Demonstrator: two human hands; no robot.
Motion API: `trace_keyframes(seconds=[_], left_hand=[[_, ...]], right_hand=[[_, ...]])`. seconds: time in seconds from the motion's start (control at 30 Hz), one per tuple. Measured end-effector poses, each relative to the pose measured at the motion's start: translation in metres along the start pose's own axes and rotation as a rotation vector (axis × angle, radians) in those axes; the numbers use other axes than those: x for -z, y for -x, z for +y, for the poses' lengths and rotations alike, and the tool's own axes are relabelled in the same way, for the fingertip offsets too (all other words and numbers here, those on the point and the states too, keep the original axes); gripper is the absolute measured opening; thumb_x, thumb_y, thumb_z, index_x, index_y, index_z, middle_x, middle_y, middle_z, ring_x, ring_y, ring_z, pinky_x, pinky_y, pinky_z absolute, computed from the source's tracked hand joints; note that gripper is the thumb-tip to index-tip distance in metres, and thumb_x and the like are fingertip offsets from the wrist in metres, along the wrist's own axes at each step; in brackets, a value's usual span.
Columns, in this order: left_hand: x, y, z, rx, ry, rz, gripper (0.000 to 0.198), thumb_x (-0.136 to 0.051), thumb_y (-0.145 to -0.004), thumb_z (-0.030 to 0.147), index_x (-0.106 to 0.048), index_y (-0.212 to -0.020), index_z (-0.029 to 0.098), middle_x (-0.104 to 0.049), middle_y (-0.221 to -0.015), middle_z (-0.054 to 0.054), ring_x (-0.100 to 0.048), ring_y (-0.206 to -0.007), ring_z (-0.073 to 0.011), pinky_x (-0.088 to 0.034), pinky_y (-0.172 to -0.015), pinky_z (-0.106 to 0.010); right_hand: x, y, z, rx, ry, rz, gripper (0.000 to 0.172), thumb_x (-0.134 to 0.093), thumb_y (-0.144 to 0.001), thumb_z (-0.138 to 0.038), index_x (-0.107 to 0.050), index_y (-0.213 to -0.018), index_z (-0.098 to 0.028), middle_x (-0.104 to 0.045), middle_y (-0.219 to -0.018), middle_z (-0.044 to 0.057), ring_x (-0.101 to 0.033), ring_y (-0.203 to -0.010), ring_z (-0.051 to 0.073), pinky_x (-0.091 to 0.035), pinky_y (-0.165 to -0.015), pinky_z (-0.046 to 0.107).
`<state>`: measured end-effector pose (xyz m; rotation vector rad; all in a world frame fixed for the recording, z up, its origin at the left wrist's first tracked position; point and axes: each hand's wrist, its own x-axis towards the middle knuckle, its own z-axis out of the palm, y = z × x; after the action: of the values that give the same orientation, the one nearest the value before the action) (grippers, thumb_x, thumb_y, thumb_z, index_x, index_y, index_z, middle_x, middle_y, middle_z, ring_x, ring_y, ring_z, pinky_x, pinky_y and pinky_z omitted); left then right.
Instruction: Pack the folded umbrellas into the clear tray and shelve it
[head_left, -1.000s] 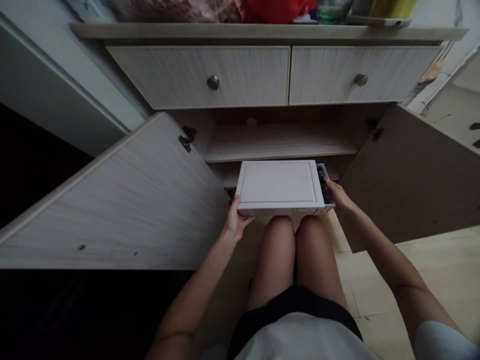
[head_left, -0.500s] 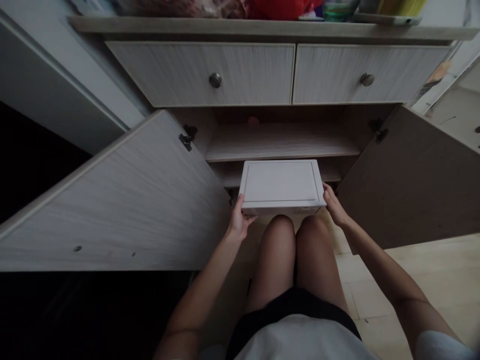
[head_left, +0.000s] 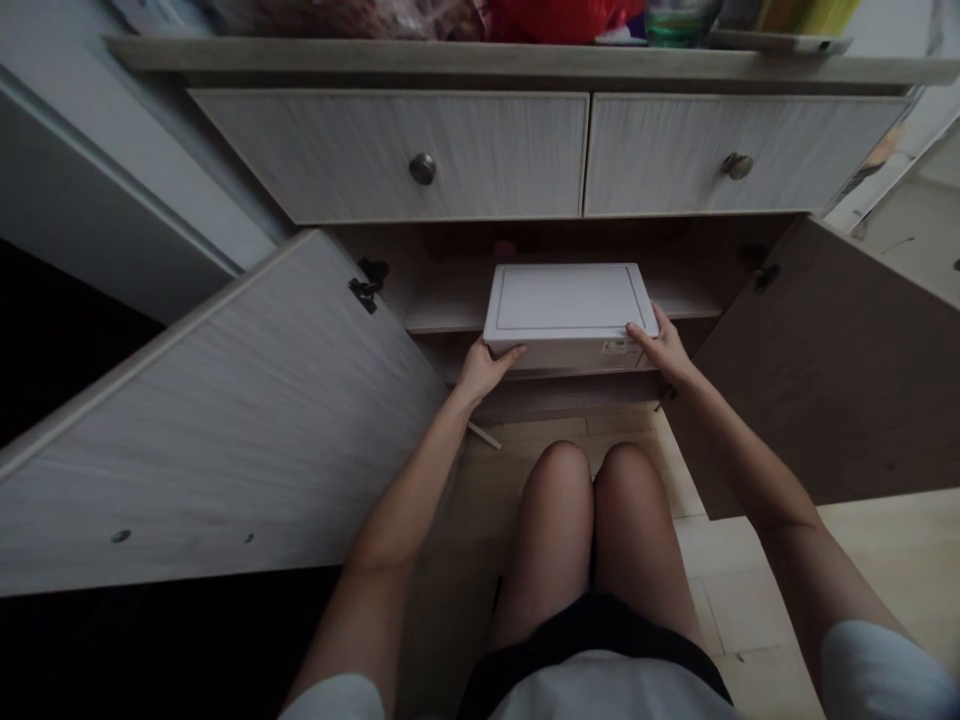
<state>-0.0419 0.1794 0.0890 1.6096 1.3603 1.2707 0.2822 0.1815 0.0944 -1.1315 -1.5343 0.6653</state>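
Note:
A white lidded box is held level between my two hands, in front of the cabinet's upper shelf. Its far part overlaps the shelf opening; whether it touches the shelf I cannot tell. My left hand grips the near left corner, thumb along the front face and the other fingers partly hidden. Around the near right corner is my right hand, its thumb on the lid's front edge. A small label shows on the box's front. Deeper on the shelf is a small pinkish object, too dim to name.
Two cabinet doors stand swung out, the left door and the right door. Above are two drawers with round knobs. A red bag and a glass sit on the countertop. My knees are below the box.
Both hands have carried the box forward and up, from above my knees to the upper shelf's opening. My right thumb now lies on the lid's front edge.

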Motion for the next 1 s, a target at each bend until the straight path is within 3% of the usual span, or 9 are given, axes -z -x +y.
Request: trace_keyframes(seconds=[0.23,0.53,0.63,0.7,0.77,0.87,0.93,1.0], left_hand=[[-0.006,-0.046,-0.010,-0.023,-0.104,0.019,0.042,-0.076,-0.078,0.043,-0.069,-0.106,0.013,-0.074,-0.115,-0.015,-0.066,-0.115,-0.0277,-0.051,-0.102,-0.038],[-0.012,-0.066,-0.020,0.054,-0.172,0.028,0.037,-0.074,-0.078,0.045,-0.070,-0.094,0.012,-0.075,-0.091,-0.012,-0.068,-0.099,-0.0272,-0.055,-0.086,-0.034],[-0.013,-0.071,-0.026,0.081,-0.201,0.024,0.044,-0.073,-0.079,0.049,-0.070,-0.099,0.010,-0.075,-0.095,-0.013,-0.068,-0.102,-0.0288,-0.055,-0.088,-0.036],[-0.014,-0.074,-0.027,0.093,-0.237,0.035,0.054,-0.073,-0.080,0.053,-0.069,-0.111,0.009,-0.074,-0.108,-0.017,-0.066,-0.111,-0.0321,-0.054,-0.094,-0.041],[-0.015,-0.072,-0.024,0.052,-0.299,0.122,0.071,-0.077,-0.077,0.054,-0.060,-0.130,0.009,-0.064,-0.132,-0.023,-0.057,-0.129,-0.0361,-0.047,-0.106,-0.046],[-0.021,-0.059,-0.012,-0.166,-0.444,0.252,0.093,-0.077,-0.077,0.057,-0.041,-0.152,0.014,-0.035,-0.161,-0.022,-0.025,-0.153,-0.0363,-0.023,-0.124,-0.051],[-0.029,-0.046,-0.003,-0.321,-0.551,0.154,0.088,-0.068,-0.084,0.058,-0.037,-0.155,0.017,-0.024,-0.167,-0.017,-0.010,-0.157,-0.0335,-0.007,-0.127,-0.052],[-0.039,-0.036,0.002,-0.395,-0.634,-0.012,0.079,-0.057,-0.091,0.058,-0.036,-0.157,0.018,-0.021,-0.168,-0.015,-0.004,-0.157,-0.0328,0.002,-0.127,-0.054]], right_hand=[[-0.007,-0.053,0.028,0.021,0.014,-0.002,0.089,-0.062,-0.074,-0.082,-0.054,-0.134,-0.016,-0.064,-0.130,0.019,-0.061,-0.122,0.034,-0.046,-0.110,0.055],[-0.023,-0.081,0.057,-0.027,-0.032,-0.028,0.090,-0.064,-0.070,-0.083,-0.056,-0.132,-0.019,-0.065,-0.129,0.017,-0.062,-0.121,0.030,-0.045,-0.112,0.052],[-0.024,-0.091,0.064,-0.013,-0.003,-0.036,0.094,-0.060,-0.070,-0.086,-0.056,-0.134,-0.017,-0.065,-0.130,0.018,-0.061,-0.123,0.032,-0.043,-0.113,0.053],[-0.022,-0.096,0.064,-0.008,0.071,-0.027,0.099,-0.057,-0.072,-0.087,-0.052,-0.140,-0.015,-0.060,-0.137,0.021,-0.056,-0.130,0.034,-0.040,-0.115,0.056],[-0.020,-0.093,0.058,0.026,0.217,0.015,0.102,-0.054,-0.077,-0.084,-0.043,-0.150,-0.014,-0.050,-0.148,0.023,-0.045,-0.141,0.035,-0.035,-0.117,0.058],[-0.026,-0.068,0.036,0.179,0.507,0.088,0.087,-0.044,-0.092,-0.071,-0.029,-0.159,-0.016,-0.033,-0.162,0.019,-0.026,-0.153,0.032,-0.024,-0.123,0.058],[-0.037,-0.043,0.020,0.292,0.692,0.033,0.071,-0.034,-0.100,-0.057,-0.026,-0.161,-0.019,-0.028,-0.165,0.013,-0.019,-0.155,0.029,-0.016,-0.125,0.057],[-0.050,-0.022,0.009,0.354,0.841,-0.102,0.065,-0.029,-0.102,-0.046,-0.023,-0.162,-0.021,-0.025,-0.166,0.009,-0.015,-0.156,0.028,-0.010,-0.126,0.057]])
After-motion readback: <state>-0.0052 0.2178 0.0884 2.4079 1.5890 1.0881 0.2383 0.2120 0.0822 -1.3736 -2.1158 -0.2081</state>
